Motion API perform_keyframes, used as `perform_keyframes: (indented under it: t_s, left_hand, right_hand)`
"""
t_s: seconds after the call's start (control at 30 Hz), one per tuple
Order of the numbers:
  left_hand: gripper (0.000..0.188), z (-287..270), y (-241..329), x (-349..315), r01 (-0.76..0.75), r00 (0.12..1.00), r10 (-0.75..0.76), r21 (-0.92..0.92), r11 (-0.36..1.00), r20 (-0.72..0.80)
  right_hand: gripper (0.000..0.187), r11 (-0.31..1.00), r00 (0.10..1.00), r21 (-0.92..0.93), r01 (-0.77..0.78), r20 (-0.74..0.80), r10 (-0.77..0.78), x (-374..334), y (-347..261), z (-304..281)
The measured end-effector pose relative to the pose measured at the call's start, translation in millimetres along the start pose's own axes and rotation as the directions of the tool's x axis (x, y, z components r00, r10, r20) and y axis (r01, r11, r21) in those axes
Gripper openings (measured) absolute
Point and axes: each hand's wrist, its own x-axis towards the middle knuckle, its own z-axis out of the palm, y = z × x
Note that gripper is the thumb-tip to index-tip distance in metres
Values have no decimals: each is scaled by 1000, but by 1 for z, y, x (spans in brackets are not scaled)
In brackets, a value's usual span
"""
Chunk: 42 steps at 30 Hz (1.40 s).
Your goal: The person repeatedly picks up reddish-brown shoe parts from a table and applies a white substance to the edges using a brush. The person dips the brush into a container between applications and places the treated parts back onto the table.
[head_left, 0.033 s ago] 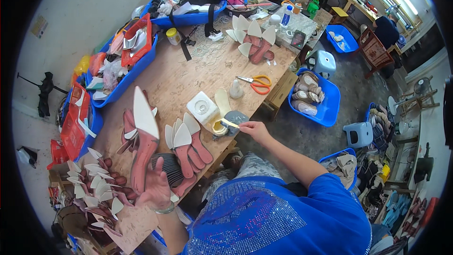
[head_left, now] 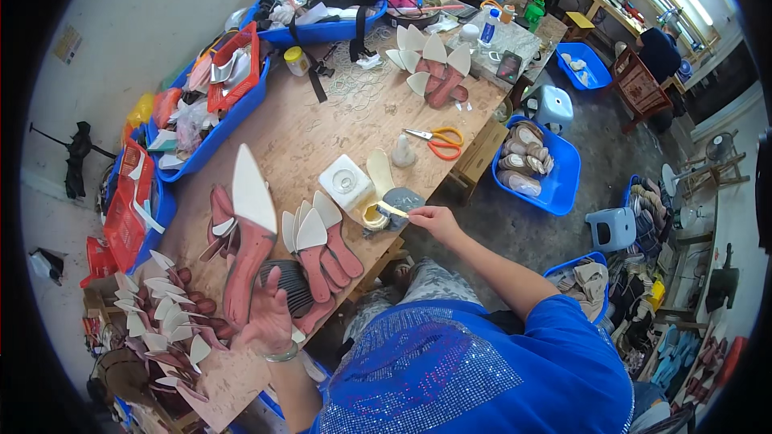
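Observation:
My left hand [head_left: 269,321] grips the red heel end of a long insole [head_left: 255,193] with a white pointed front, held up above the wooden table. Its palm is turned up, and some fingers are hidden behind the insole. In my right hand [head_left: 434,221], thumb and fingers pinch a thin pale yellow brush [head_left: 392,209]. The far end of the brush is at a small round pot [head_left: 372,215] with yellowish stuff on its rim. Several red-and-white insoles [head_left: 310,233] lie between my hands, beside a dark ribbed round object [head_left: 291,288].
Near the pot are a white block [head_left: 346,181], a small pale bottle [head_left: 403,151] and orange-handled scissors [head_left: 442,141]. More insoles [head_left: 173,313] crowd the left table end. Blue tubs [head_left: 213,133] line the far left edge. Another person [head_left: 658,52] sits at the far right.
My left hand has shifted a little to the right, and the insole's white tip has swung slightly right with it. My right hand and the brush look almost still.

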Motion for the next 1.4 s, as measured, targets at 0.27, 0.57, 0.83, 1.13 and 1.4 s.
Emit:
perform_keyframes:
  t_s: [0.27,0.57,0.83,1.13,1.4]
  left_hand:
    - [119,15,-7,9,-45,997,36,-137,990,-66]
    - [83,0,0,-33,368,864,-339,6,930,-373]
    - [70,-11,-28,-57,470,792,-403,36,882,-457]
    - [71,-2,-32,-63,586,728,-514,22,810,-453]
    - [66,27,-35,-60,643,721,-563,86,761,-404]
  right_hand:
    - [20,997,993,73,-25,-111,33,0,10,11]
    - [25,964,980,204,-171,-67,188,-25,-16,13]
    - [26,964,971,141,-225,-54,234,-21,-7,41]
    - [22,966,967,-19,256,6,-256,-52,-76,68]
    - [13,237,510,-676,698,235,-828,-50,-120,83]
